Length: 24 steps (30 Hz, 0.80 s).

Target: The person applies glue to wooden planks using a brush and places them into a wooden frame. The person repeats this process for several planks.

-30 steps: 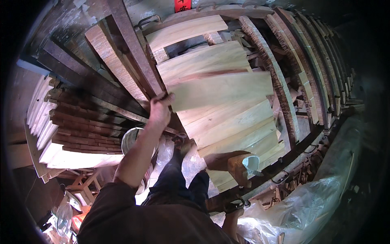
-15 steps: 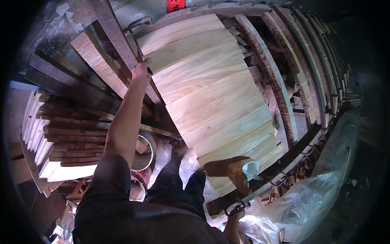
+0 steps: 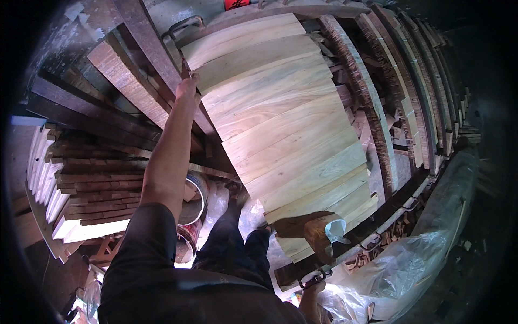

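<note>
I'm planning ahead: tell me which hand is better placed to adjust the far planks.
Probably left: the left hand is beside the left ends of the far planks, while the right hand is down at the near metal handle.

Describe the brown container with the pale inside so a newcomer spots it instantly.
Start from the broad row of pale wooden boards mid-view. Go down to its lower end, near the person's bare right hand. There is the rounded brown container, set apart from the flat boards by its open, whitish mouth and the dark shadow on its left.
</note>
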### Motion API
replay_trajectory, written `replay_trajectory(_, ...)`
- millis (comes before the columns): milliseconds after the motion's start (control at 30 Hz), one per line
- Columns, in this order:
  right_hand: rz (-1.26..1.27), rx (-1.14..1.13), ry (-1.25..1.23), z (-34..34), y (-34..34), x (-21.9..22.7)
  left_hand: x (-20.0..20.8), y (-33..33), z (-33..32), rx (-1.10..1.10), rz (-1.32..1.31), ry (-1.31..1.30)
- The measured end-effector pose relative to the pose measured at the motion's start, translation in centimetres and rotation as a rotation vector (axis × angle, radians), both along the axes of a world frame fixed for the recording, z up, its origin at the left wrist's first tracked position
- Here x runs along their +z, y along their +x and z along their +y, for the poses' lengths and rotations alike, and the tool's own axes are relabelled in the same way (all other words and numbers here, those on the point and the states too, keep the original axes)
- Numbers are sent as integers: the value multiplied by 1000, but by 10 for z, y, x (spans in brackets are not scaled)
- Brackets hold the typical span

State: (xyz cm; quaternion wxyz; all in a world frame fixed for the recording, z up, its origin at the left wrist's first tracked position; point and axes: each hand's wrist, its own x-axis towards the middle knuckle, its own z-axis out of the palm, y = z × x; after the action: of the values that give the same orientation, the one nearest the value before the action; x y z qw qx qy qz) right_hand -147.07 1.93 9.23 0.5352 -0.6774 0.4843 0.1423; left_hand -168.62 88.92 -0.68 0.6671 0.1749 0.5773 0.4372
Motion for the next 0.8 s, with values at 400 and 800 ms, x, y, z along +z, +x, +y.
replay_trajectory(400,15,112,89,-59,3,-30,10,23,-21,108,-154,354)
replay_trajectory(800,47,30,145,-31,3,-13,9,7,3,-176,242,140)
